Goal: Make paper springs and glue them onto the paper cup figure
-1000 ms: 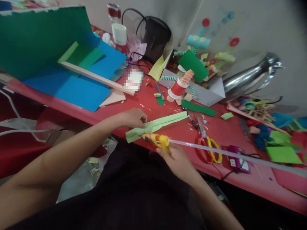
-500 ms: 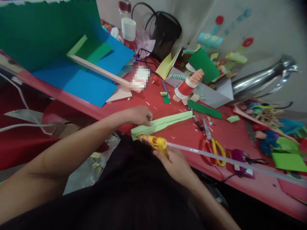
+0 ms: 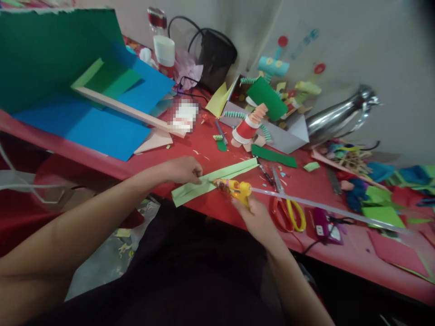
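Note:
My right hand [image 3: 256,217] is wrapped round the handle of a yellow hot glue gun [image 3: 238,189], and a long clear glue stick [image 3: 306,200] juts from its back end. The gun's nozzle touches or hangs just over a folded light green paper strip [image 3: 190,192] on the table's front part. My left hand [image 3: 186,170] has its fingers closed at the strip's far edge, pinching or pressing it near the nozzle. Exactly how the left fingertips grip the paper is hard to see.
Scissors [image 3: 288,213] and a purple box with a cable [image 3: 328,226] lie to the right on the red table [image 3: 149,163]. Blue card [image 3: 102,131] and a pink paper strip [image 3: 125,108] are at left. A red-and-white paper cup figure [image 3: 246,130] and a metal jug [image 3: 340,113] stand behind.
The glue gun has moved along the paper strip, away from its near left end toward the middle. My left hand stays at the strip's edge. The whole view has shifted slightly.

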Available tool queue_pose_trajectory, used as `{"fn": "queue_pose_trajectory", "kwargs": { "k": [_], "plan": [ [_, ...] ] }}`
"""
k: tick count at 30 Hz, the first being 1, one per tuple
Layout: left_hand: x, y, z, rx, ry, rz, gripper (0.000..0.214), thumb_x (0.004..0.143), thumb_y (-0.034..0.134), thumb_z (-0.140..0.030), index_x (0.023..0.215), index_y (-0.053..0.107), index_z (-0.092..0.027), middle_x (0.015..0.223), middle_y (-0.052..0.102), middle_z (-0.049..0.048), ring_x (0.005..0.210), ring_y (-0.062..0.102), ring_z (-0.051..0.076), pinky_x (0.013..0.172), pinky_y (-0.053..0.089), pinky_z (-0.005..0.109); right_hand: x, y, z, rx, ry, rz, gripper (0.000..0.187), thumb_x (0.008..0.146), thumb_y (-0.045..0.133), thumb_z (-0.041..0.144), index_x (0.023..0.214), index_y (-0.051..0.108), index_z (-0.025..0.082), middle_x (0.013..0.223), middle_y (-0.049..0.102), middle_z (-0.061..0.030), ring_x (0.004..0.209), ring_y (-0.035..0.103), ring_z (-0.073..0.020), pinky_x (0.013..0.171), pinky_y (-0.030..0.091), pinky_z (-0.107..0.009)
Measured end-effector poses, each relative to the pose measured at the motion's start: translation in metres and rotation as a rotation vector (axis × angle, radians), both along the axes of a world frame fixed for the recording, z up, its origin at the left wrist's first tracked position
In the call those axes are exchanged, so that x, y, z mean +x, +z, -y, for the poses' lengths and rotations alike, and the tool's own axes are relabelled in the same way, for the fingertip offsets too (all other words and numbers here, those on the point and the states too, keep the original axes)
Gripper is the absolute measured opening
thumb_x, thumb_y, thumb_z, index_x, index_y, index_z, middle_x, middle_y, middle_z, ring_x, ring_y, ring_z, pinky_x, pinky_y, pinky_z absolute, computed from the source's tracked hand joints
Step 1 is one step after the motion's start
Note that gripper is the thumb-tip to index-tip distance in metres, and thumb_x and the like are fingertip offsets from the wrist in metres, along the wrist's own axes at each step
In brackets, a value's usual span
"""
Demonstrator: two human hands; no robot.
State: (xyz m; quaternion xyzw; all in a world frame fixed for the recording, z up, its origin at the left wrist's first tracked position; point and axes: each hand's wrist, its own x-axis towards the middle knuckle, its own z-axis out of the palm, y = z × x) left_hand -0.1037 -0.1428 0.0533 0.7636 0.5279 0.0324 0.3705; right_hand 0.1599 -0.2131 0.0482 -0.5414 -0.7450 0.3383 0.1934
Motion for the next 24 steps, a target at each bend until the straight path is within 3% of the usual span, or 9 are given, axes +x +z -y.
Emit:
{"fn": "queue_pose_trajectory", "kwargs": {
  "k": [8,15,19,24],
  "plan": [
    [0.002,0.0,0.005,0.079,0.0,-0.049,0.016,0.071,0.056,-0.033,0.069,0.062,-0.018,0.064,0.061,0.0009,0.058,0.051,0.013,0.053,0.029,0.026,0.022,0.0,-0.018,-0.004,-0.119,0.061,0.044,0.093,0.047,0.05,0.118,0.059,0.016,0.101,0.072,-0.0105,0.095,0.067,-0.0291,0.084,0.049,-0.04],
    [0.008,0.007,0.009,0.244,-0.008,-0.196,0.017,0.077,0.052,-0.03,0.071,0.062,-0.018,0.066,0.063,0.0032,0.06,0.053,0.015,0.054,0.027,0.028,0.041,0.001,-0.024,-0.002,-0.105,0.066,0.043,0.093,0.048,0.047,0.122,0.059,0.017,0.091,0.072,-0.008,0.085,0.068,-0.0271,0.078,0.05,-0.039],
    [0.013,0.007,0.01,0.294,0.001,-0.253,0.017,0.079,0.05,-0.027,0.07,0.062,-0.019,0.065,0.063,0.0045,0.061,0.054,0.017,0.054,0.027,0.029,0.032,0.005,-0.018,0.023,-0.058,0.054,0.038,0.093,0.049,0.044,0.119,0.061,0.018,0.094,0.073,-0.0077,0.088,0.069,-0.0265,0.078,0.051,-0.036],
    [0.018,0.013,0.014,0.285,0.011,-0.299,0.018,0.08,0.05,-0.025,0.071,0.064,-0.018,0.068,0.064,0.0062,0.064,0.056,0.018,0.055,0.03,0.03,0.014,0.009,-0.008,0.024,0.028,0.054,0.033,0.095,0.048,0.042,0.113,0.064,0.019,0.112,0.071,-0.0112,0.104,0.066,-0.0279,0.088,0.049,-0.038]
  ]
}}
